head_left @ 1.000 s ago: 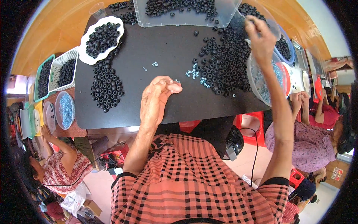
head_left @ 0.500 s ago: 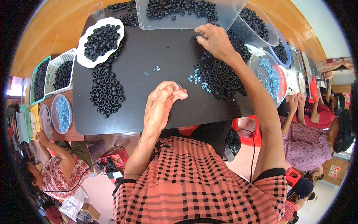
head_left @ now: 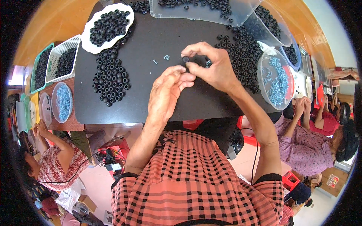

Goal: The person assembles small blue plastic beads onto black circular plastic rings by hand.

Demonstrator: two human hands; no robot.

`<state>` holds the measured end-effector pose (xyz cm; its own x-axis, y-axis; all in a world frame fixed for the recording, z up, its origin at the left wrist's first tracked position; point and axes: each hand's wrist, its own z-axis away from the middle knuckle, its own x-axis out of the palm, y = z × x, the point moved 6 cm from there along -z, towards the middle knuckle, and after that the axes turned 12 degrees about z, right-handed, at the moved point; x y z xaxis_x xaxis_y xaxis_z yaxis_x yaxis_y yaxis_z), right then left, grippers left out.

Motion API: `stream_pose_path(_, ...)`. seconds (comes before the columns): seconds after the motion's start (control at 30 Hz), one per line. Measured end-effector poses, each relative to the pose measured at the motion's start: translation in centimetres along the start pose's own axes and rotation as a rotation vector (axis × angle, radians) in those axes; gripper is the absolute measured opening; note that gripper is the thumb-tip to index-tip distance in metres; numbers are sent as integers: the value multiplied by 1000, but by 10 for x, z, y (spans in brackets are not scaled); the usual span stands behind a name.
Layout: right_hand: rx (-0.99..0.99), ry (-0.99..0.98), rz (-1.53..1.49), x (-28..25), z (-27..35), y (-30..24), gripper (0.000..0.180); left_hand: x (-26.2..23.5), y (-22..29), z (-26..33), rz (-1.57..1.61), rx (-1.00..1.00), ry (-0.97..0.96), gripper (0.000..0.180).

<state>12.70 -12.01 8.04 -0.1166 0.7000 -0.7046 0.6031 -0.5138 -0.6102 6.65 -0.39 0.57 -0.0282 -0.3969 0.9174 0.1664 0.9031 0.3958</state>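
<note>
Over the table (head_left: 147,41), my right hand (head_left: 217,67) pinches a small round black piece with a hole (head_left: 185,59) between thumb and fingertips. My left hand (head_left: 165,90) is just below it, its curled fingertips close to my right thumb. Whatever the left fingers grip, if anything, is hidden. A few small shiny blue pieces (head_left: 166,57) lie on the dark top beyond my left hand, and others (head_left: 207,63) show partly behind my right hand. A wide spread of black pieces (head_left: 241,56) lies to the right of my right hand.
On the left are a white scalloped plate (head_left: 87,40) of black pieces and a loose black pile (head_left: 110,81). A clear bin (head_left: 203,17) stands at the far side. A round tub (head_left: 266,92) of blue pieces sits right. Co-workers (head_left: 62,160) sit on both sides.
My right hand has come back from the clear bin's near edge to my left hand, now with a black piece in its fingertips. The view has shifted slightly.
</note>
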Motion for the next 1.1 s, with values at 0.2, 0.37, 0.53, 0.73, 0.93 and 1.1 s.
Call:
stream_pose_path(0.2, 75, 53, -86, 15, 22, -4, 28, -6, -1, -2, 15, 12, 34, 27)
stream_pose_path(0.37, 48, 106, -126, 15, 32, -9, 29, -3, -3, -3, -9, 21, 26, 24)
stream_pose_path(0.53, -51, 230, 86, 5, 36, -20, 28, -6, -4, 0, 11, 59, 62, 16)
stream_pose_path(0.73, -50, 221, 187, 5, 38, -20, 27, -13, -5, 0, -24, 42, 87, 15)
stream_pose_path(0.93, 35, 226, -115, 7, 39, -7, 23, -2, -7, -4, 83, -21, 18, 18)
stream_pose_path(1.1, -97, 228, -28, 8, 34, -15, 22, -7, -1, 1, 40, 10, 78, 18)
